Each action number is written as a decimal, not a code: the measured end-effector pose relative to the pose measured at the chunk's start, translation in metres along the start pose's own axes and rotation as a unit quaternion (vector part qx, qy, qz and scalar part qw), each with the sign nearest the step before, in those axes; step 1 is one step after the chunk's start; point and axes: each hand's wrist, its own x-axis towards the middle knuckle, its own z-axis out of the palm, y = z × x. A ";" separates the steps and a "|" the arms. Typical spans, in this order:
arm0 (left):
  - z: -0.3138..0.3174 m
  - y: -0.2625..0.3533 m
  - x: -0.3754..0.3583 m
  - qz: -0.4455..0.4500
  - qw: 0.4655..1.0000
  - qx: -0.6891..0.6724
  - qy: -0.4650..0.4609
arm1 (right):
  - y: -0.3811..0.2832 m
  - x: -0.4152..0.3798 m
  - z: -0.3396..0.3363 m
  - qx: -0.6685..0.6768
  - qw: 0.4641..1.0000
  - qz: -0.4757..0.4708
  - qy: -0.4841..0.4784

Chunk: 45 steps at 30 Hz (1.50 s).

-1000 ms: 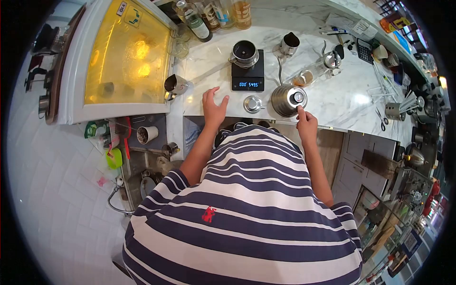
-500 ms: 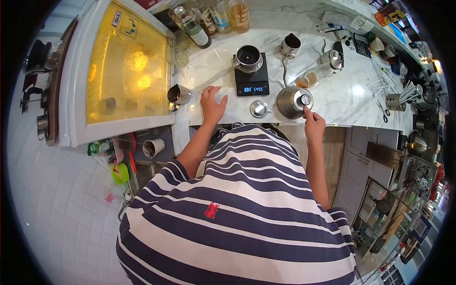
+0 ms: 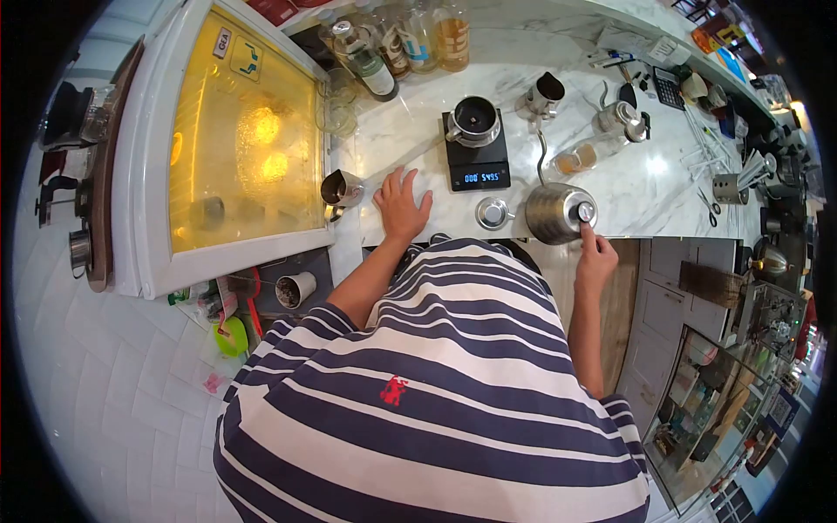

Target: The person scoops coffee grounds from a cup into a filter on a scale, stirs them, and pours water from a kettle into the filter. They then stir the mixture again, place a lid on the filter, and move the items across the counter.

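Observation:
My left hand (image 3: 402, 207) rests on the marble counter with fingers spread, holding nothing. To its right is a black scale (image 3: 478, 166) with a lit display, bearing a metal vessel with a dark cone inside (image 3: 475, 119). My right hand (image 3: 595, 259) is closed at the back of a steel gooseneck kettle (image 3: 551, 214), close to its black lid knob; the handle is mostly hidden. The spout points away from me. Between scale and counter edge sits a small round metal cup (image 3: 493, 213). A steel pitcher (image 3: 342, 188) stands left of my left hand.
A yellow-lit glass-door cabinet (image 3: 248, 139) borders the left side. Several bottles (image 3: 366, 65) stand at the back. Another pitcher (image 3: 542, 96), a glass carafe (image 3: 577, 159) lying on its side, scissors (image 3: 712, 207) and a straw holder (image 3: 731, 188) occupy the right side.
The view has shifted slightly. The kettle, with my right hand at it, has come a little nearer to me and looks larger. My left hand stays flat, its fingers spread more.

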 end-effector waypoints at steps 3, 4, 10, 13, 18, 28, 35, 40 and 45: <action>0.001 -0.003 0.003 0.012 1.000 -0.002 -0.005 | -0.029 -0.012 -0.014 0.003 1.000 -0.017 -0.003; 0.001 -0.003 0.005 0.016 1.000 -0.002 -0.005 | -0.044 -0.017 -0.018 0.001 0.999 -0.034 -0.017; 0.002 -0.003 0.007 0.009 1.000 -0.023 -0.005 | -0.107 -0.023 -0.026 -0.035 0.997 -0.039 -0.056; 0.001 -0.002 0.010 0.005 1.000 -0.030 0.000 | -0.126 -0.023 -0.022 -0.045 0.997 -0.019 -0.066; -0.004 0.000 0.013 0.000 0.999 -0.043 -0.001 | -0.135 -0.019 -0.012 -0.065 0.994 -0.047 -0.067; -0.004 -0.001 0.017 -0.001 0.999 -0.047 0.003 | -0.145 -0.019 -0.003 -0.114 0.990 -0.036 -0.077; -0.002 -0.001 0.016 0.001 0.999 -0.043 0.011 | -0.145 -0.021 -0.003 -0.098 0.992 -0.030 -0.070; -0.003 -0.002 0.016 -0.003 0.999 -0.042 0.003 | -0.153 -0.024 -0.007 -0.106 0.991 -0.036 -0.069; -0.002 -0.002 0.016 -0.005 0.999 -0.045 0.002 | -0.149 -0.024 -0.009 -0.112 0.991 -0.038 -0.067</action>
